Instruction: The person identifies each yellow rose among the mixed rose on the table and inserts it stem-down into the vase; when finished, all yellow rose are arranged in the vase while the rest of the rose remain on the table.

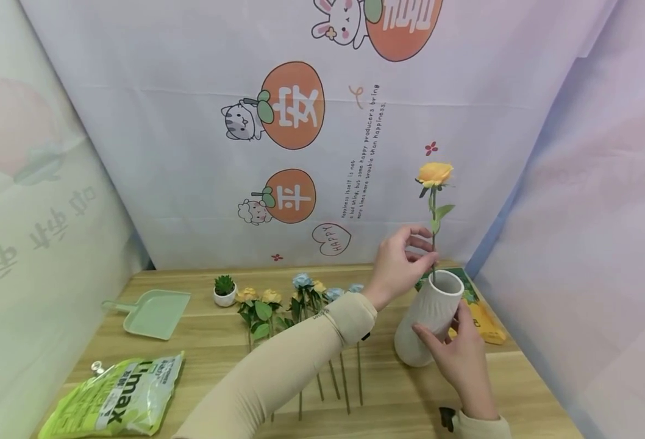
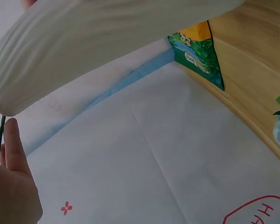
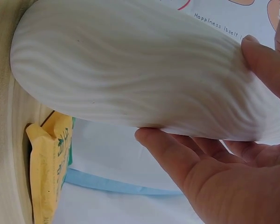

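A yellow rose (image 1: 434,175) with a long green stem stands upright above a white ribbed vase (image 1: 422,323), its lower stem inside the vase mouth. My left hand (image 1: 402,262) pinches the stem just above the rim, thumb and fingers on either side. In the left wrist view the vase (image 2: 84,51) covers part of that stem (image 2: 2,135). My right hand (image 1: 459,353) grips the vase around its side. The right wrist view shows the thumb on one side of the vase (image 3: 130,70) and the fingers (image 3: 168,154) along the other.
Several yellow and blue roses (image 1: 302,280) lie on the wooden table (image 1: 218,366), partly behind my left sleeve. A small potted succulent (image 1: 225,291), a green dustpan (image 1: 158,314) and a green-white bag (image 1: 116,396) are at left. A yellow-green packet (image 1: 484,317) lies behind the vase.
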A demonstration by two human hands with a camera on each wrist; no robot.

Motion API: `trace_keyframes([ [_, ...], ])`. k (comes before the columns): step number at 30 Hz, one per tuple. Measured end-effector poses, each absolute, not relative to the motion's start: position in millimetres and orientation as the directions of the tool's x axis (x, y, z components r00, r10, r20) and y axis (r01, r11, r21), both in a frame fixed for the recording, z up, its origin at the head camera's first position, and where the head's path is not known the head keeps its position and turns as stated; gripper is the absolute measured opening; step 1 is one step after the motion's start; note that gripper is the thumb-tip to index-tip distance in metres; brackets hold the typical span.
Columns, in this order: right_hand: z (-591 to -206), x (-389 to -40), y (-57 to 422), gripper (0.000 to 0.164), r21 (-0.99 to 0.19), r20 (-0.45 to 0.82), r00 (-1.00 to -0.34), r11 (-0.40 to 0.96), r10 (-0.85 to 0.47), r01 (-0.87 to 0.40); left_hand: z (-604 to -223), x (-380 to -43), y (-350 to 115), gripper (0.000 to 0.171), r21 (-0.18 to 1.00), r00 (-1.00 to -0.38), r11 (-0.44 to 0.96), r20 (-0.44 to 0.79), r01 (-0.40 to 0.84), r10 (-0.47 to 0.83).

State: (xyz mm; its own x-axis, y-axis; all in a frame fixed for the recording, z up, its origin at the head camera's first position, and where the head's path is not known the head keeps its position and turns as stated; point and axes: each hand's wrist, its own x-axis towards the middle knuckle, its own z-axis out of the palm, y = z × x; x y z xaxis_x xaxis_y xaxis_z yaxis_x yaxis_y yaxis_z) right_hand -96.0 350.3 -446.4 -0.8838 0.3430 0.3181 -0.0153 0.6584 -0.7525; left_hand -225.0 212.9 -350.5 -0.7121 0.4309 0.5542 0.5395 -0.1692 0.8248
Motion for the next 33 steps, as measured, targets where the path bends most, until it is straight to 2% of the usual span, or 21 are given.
trace_keyframes([
  [4, -448.3, -96.0, 350.8, 0.098, -0.745, 0.347, -0.877, 0.666, 0.332, -0.043, -358.4, -222.5, 210.5, 0.031, 0.849, -0.736, -0.129, 0.512, 0.513, 0.444],
  [10, -448.6, -95.5, 351.4, 0.097, -0.740, 0.358, -0.875, 0.670, 0.325, -0.054, -364.3, -219.6, 208.3, 0.012, 0.879, -0.771, -0.060, 0.446, 0.474, 0.455],
  [17, -448.3, -94.8, 351.5, 0.097, -0.748, 0.348, -0.877, 0.663, 0.332, -0.046, -366.6, -217.8, 205.0, 0.029, 0.872, -0.762, -0.056, 0.454, 0.486, 0.461],
  [21, -448.4, -94.8, 351.0, 0.095, -0.746, 0.353, -0.876, 0.663, 0.330, -0.051, -367.3, -217.6, 203.9, 0.023, 0.848, -0.753, 0.000, 0.470, 0.529, 0.460],
  [25, -448.5, -94.9, 350.6, 0.094, -0.751, 0.347, -0.878, 0.658, 0.328, -0.051, -369.7, -217.4, 203.6, 0.022, 0.857, -0.761, 0.022, 0.445, 0.515, 0.472],
  [33, -448.7, -94.1, 351.1, 0.093, -0.745, 0.350, -0.877, 0.665, 0.329, -0.048, -374.4, -217.2, 203.0, 0.027, 0.876, -0.747, -0.029, 0.427, 0.481, 0.510],
])
